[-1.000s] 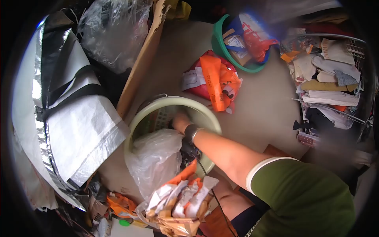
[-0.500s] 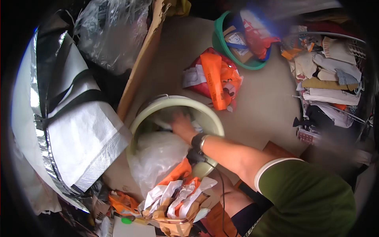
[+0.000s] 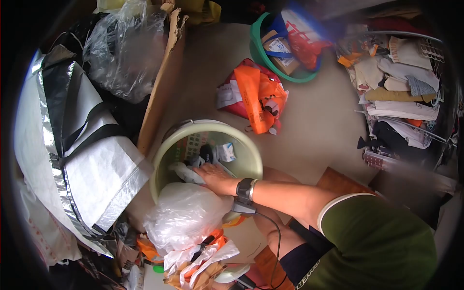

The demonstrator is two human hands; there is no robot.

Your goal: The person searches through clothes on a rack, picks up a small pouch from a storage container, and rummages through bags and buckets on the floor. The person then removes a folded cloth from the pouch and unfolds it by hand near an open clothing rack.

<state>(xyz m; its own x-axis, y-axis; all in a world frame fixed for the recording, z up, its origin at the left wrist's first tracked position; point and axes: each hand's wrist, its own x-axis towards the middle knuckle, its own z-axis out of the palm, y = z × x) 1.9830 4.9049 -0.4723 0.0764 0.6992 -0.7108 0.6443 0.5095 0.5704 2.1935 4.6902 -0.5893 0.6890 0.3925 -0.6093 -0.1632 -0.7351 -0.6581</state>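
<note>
My right hand (image 3: 215, 178) reaches into a pale cream bucket (image 3: 258, 159), palm down with fingers stretched out. Its fingertips touch crumpled whitish plastic (image 3: 186, 173). Beyond the fingers, inside the bucket, are a small blue-and-white packet (image 3: 226, 152) and a dark object (image 3: 206, 153). A black band and a metal bracelet circle the wrist, and a grey cabled device (image 3: 244, 208) is just below it. A puffed clear plastic bag (image 3: 186, 217) bulges over the bucket's near edge. My left hand is out of sight.
Orange-and-white bags (image 3: 208, 256) are heaped below the bucket. A red-and-orange parcel (image 3: 258, 96) and a filled green basin (image 3: 256, 43) stand beyond it. At left are cardboard (image 3: 157, 92) and a silver-white insulated bag (image 3: 101, 169); at right, hung clothes (image 3: 401, 96).
My right hand has shifted slightly left and down inside the bucket, and its blur has gone. The clear bag sits lower and further left, showing more of the bucket's contents. The view has shifted slightly.
</note>
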